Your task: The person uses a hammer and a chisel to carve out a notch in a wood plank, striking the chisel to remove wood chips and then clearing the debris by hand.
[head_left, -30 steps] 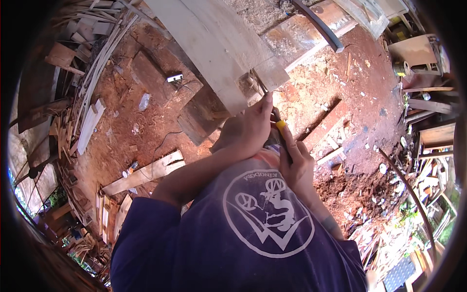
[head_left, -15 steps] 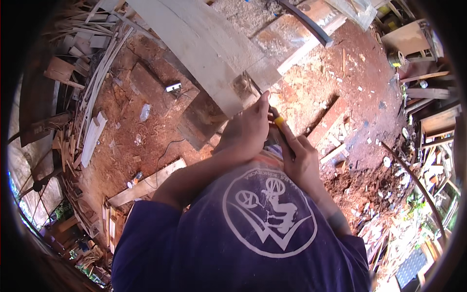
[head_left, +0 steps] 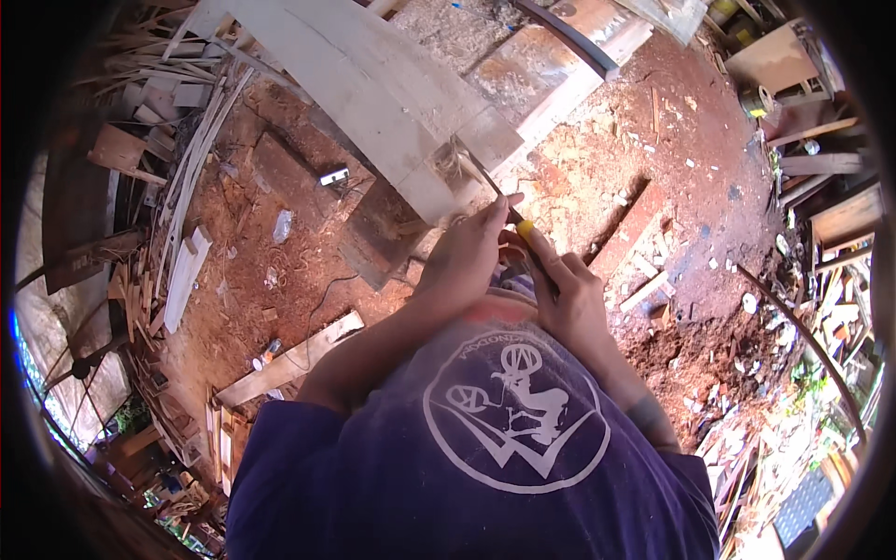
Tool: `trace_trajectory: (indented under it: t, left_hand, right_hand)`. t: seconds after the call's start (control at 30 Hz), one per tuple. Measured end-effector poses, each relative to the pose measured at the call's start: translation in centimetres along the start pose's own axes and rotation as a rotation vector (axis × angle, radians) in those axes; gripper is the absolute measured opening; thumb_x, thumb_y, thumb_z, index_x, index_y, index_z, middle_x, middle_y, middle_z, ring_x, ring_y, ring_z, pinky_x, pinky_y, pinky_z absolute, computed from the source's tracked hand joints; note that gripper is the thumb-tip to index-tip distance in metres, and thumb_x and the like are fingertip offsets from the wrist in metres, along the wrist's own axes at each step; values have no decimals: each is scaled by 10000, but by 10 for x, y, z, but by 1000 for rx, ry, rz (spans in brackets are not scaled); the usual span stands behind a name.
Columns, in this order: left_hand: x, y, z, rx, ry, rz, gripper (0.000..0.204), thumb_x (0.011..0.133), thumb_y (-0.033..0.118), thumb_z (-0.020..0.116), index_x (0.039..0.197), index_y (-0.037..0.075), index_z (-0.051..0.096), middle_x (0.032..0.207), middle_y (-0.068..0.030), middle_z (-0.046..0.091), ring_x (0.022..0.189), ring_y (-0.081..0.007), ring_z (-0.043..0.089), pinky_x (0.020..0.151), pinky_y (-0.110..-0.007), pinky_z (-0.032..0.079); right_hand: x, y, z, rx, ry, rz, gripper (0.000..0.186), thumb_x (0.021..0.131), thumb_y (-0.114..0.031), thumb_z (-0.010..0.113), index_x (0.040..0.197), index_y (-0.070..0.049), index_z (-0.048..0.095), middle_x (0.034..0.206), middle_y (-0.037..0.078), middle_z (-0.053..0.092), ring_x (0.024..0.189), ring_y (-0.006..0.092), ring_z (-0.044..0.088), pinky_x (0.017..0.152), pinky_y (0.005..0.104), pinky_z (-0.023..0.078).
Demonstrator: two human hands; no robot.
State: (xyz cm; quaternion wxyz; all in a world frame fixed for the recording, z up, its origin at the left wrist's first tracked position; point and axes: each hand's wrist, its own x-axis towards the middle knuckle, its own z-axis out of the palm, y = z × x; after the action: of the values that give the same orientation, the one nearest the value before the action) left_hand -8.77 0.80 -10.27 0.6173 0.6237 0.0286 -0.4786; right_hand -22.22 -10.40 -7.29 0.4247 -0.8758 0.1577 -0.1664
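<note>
A pale wooden board (head_left: 373, 103) reaches in from the upper left, with a notch (head_left: 448, 162) cut into its near end and bits of wood in it. My right hand (head_left: 574, 297) is wrapped round the dark handle of a chisel (head_left: 525, 227), which has a yellow band. The thin blade points up and left, its tip at the notch. Beside the blade is my left hand (head_left: 467, 252), its thumb and finger closed at the shank near the handle; its other fingers are partly hidden.
A white power socket (head_left: 334, 176) lies on the reddish ground left of the board. Another plank (head_left: 551, 107) lies beyond, with a dark curved strip (head_left: 569, 42) over it. Thin wood strips (head_left: 191, 177) pile up at left, and offcuts and rubble lie at right.
The board and ground have shifted slightly left in the view. My left hand has moved a little left and down, and my right hand keeps its hold on the chisel at the notch.
</note>
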Motion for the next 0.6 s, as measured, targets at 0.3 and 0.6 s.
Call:
trace_trajectory:
  t: [0.3,0.6]
  left_hand:
    - [19,2,5,-276,94,125,470,1087,392,519,1337,4,612,1030,-64,679,934,-142,666,800,-297,551]
    - [24,-11,8,-276,122,112,501,1086,468,471,1234,6,598,1007,-58,640,893,-154,636,711,-311,538]
  right_hand:
    - [9,7,12,-50,14,10,526,905,-72,700,1419,-149,619,778,167,636,595,342,658,551,447,534]
    - [26,19,10,-74,-14,-60,529,926,-174,694,1446,-197,595,752,168,625,599,347,655,541,439,538]
